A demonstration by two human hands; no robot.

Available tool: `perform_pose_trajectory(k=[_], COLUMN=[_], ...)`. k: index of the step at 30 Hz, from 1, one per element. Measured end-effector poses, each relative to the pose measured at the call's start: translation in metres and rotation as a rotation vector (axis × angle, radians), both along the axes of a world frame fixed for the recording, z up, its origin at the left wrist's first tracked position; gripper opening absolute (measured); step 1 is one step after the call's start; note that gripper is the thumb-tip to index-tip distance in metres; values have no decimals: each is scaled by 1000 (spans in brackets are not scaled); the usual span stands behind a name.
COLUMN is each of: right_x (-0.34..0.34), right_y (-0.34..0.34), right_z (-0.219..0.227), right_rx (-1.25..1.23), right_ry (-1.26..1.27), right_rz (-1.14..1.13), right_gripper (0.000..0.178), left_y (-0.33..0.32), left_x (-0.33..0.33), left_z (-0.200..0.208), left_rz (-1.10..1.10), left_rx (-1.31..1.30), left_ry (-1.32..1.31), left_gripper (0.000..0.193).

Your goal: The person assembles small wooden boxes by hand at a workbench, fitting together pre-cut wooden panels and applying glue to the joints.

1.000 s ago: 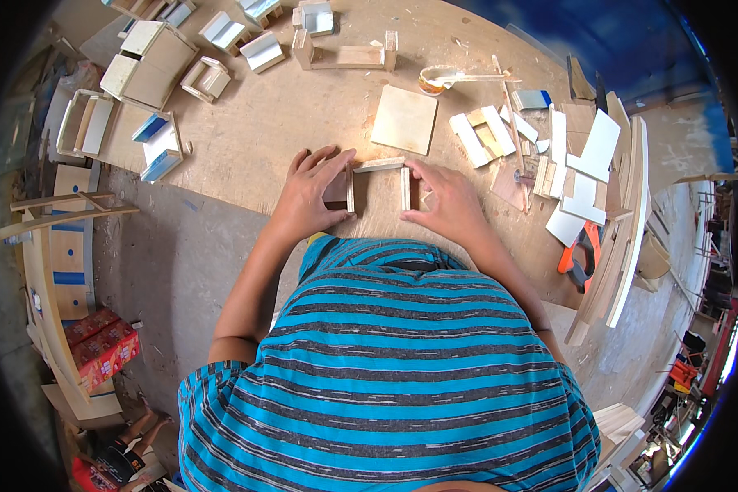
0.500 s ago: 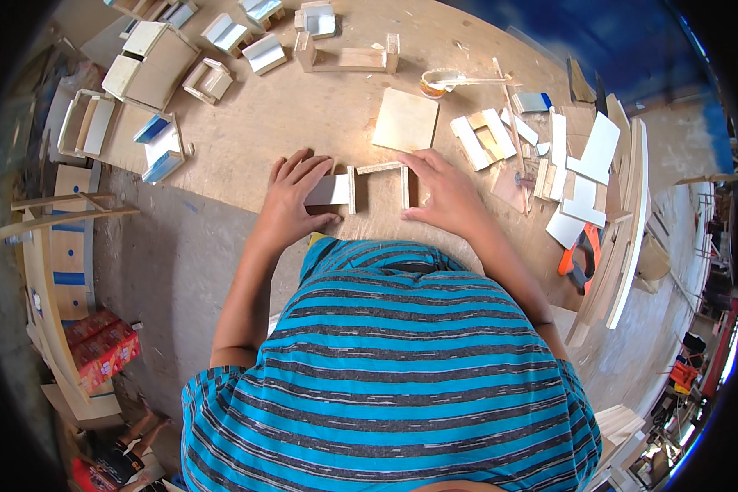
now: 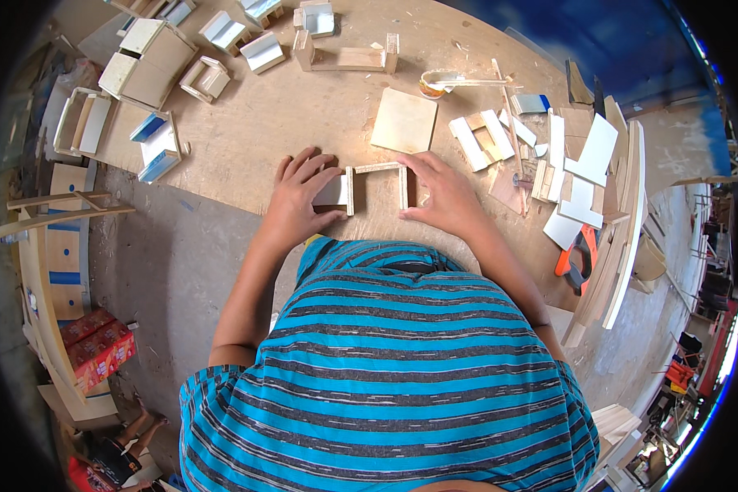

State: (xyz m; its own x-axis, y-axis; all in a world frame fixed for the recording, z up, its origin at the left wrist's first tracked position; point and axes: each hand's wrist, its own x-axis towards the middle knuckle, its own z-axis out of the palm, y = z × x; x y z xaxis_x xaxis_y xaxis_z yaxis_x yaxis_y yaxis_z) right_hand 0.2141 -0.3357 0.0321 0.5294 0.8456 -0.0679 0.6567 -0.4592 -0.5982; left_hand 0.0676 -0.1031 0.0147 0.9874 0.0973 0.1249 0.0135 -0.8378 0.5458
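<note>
A small three-sided wooden frame (image 3: 377,167) lies on the workbench in front of me, with its gap toward my body. My left hand (image 3: 303,197) grips its left side board (image 3: 350,191), thumb at the near end and fingers at the far end. A white face (image 3: 331,193) shows between that thumb and fingers. On the other side my right hand (image 3: 443,193) holds the right side board (image 3: 403,187) the same way, its fingertips at the far corner. Just beyond the frame lies a square plywood panel (image 3: 405,119).
Offcuts (image 3: 584,202) and an orange-handled saw (image 3: 580,258) lie at the right. A tub (image 3: 435,84) with a stick across it stands further back. Several small wooden assemblies (image 3: 348,59) are along the far and left side. A red box (image 3: 98,348) is at lower left.
My left hand has slid right, closing its thumb and fingers onto the left side board. The back strip now meets that board at its far end. The right hand has barely moved.
</note>
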Motion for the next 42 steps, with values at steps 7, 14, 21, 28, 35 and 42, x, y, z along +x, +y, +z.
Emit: perform_pose_trajectory(k=[7, 14, 21, 28, 35, 42], right_x=[1, 1, 1, 1, 1, -1], right_y=[0, -1, -1, -3, -2, -3], right_z=[-4, -5, -3, -3, -1, -1], right_rx=[36, 54, 30, 29, 25, 22], right_ry=[-14, -46, -11, -15, -10, -34], right_rz=[-9, 2, 6, 12, 18, 16], right_gripper=[83, 83, 83, 83, 82, 84], left_y=[-6, -16, -26, -10, -5, -7], left_x=[2, -2, -5, -17, -21, -20], left_z=[-9, -11, -9, 3, -5, -8], left_rz=[24, 53, 138, 136, 109, 115], left_rx=[9, 23, 10, -5, 41, -14], left_ry=[-45, -66, -33, -26, -40, -59], left_gripper=[60, 56, 64, 74, 59, 57])
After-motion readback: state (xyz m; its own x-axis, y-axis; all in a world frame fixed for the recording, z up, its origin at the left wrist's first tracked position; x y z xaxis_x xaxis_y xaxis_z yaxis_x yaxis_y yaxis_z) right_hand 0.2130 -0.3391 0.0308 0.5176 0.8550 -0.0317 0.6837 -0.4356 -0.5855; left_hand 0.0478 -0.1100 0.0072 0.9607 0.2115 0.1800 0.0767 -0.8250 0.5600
